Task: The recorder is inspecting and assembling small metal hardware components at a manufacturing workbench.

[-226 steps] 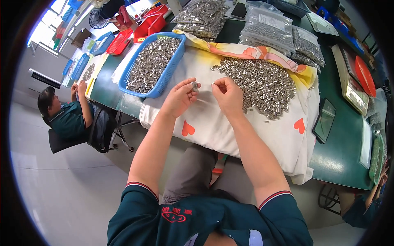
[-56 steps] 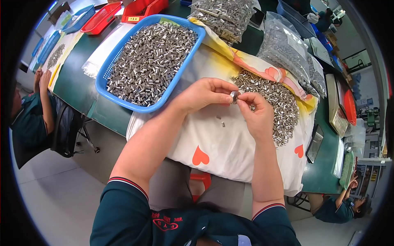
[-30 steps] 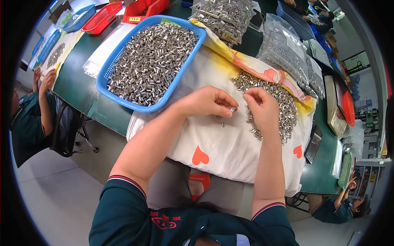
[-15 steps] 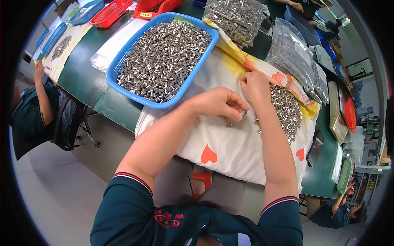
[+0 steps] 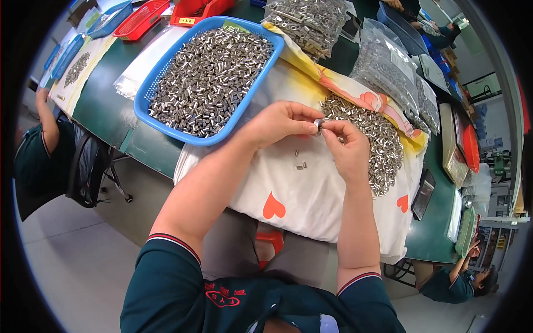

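One head-worn fisheye view looks steeply down from above the person's chest, close over the forearms that enter from the lower edge. It faces forward across the green table (image 5: 105, 105), whose edges bend toward the rim. The blue basket (image 5: 145, 111) fills the upper left, the floor the lower left.

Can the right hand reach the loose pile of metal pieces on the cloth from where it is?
Probably yes. The right hand is right beside the pile of metal pieces, with nothing between them. Its fingertips now pinch a small metal piece together with the left hand.
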The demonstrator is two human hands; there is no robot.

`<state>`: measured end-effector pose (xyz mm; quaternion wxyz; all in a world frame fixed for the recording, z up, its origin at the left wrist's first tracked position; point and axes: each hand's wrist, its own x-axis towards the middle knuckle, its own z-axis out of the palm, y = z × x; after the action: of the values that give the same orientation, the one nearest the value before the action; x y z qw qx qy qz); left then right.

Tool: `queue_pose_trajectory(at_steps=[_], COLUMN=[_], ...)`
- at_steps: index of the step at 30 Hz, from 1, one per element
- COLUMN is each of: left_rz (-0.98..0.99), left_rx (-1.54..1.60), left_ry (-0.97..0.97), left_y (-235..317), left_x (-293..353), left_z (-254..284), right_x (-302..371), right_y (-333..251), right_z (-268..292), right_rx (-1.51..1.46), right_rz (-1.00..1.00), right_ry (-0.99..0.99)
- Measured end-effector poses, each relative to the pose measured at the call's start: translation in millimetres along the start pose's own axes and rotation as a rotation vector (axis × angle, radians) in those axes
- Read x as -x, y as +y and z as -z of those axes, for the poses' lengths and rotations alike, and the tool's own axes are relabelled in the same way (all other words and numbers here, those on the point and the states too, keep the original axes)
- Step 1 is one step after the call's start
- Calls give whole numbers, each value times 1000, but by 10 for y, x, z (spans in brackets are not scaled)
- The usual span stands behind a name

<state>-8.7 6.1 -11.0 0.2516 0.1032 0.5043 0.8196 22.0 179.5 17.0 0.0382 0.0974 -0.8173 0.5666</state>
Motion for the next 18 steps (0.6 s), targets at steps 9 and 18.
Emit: queue_pose_trajectory(at_steps=[9, 18], left_rz=[14, 60], left_rx=[-183, -156], left_ry=[43, -25], left_y=[2, 18], left_x=[19, 41], left_z=[-42, -11], right_x=[100, 75], right_y=[-125, -135], right_z=[-97, 43], right_rx=[547, 251], right_rz=[302, 116], right_ry=[130, -19])
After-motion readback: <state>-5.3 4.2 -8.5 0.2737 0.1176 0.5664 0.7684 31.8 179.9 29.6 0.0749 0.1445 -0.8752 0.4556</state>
